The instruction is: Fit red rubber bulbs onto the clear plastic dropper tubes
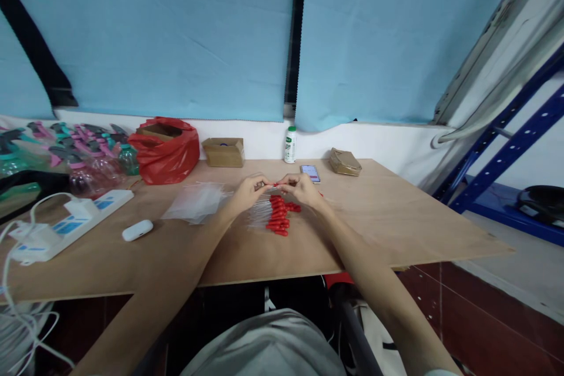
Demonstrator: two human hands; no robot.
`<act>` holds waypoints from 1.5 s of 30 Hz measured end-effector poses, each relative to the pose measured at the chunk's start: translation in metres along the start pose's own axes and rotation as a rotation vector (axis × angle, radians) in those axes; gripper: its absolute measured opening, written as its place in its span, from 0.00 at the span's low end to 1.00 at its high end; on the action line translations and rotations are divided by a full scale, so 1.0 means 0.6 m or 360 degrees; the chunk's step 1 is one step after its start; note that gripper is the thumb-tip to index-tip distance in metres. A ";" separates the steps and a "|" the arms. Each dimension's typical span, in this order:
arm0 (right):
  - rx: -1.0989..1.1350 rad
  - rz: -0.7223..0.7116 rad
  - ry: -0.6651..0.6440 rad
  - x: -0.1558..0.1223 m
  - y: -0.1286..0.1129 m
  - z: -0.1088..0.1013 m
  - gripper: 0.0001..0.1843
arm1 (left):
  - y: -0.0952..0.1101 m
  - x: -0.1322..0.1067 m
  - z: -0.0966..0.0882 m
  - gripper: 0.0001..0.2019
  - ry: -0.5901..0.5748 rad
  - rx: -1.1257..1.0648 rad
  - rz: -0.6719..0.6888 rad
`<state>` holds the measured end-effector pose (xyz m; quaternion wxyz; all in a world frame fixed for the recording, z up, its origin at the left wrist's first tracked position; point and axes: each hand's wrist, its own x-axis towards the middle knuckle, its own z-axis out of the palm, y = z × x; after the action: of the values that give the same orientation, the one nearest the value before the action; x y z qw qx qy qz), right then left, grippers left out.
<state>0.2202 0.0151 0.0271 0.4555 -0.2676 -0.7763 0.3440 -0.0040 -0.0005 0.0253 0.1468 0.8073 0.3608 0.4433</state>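
Note:
My left hand (250,192) and my right hand (303,187) meet fingertip to fingertip above the middle of the table, both in a pinch. A small red piece, apparently the rubber bulb of a dropper (276,184), shows between them; the rest of it is hidden by my fingers. Just below my hands lies a pile of droppers (278,211), with red bulbs to the right and thin clear tubes to the left. Left of the pile, a stack of clear plastic bags (194,202) lies flat near my left forearm.
A white power strip (83,217), a white earphone case (137,230), spray bottles (88,158) and a red bag (170,153) occupy the left. Along the back stand a cardboard box (223,152), a white bottle (290,144), a phone (310,173) and a brown package (344,162).

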 end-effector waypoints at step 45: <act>-0.0468 -0.0211 -0.0036 -0.003 -0.009 -0.001 0.13 | -0.023 -0.003 0.019 0.15 0.0037 -0.0357 -0.0286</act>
<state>0.2208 0.0106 0.0302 0.4244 -0.2757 -0.8392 0.1989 -0.0014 0.0091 0.0098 0.2710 0.7452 0.3814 0.4752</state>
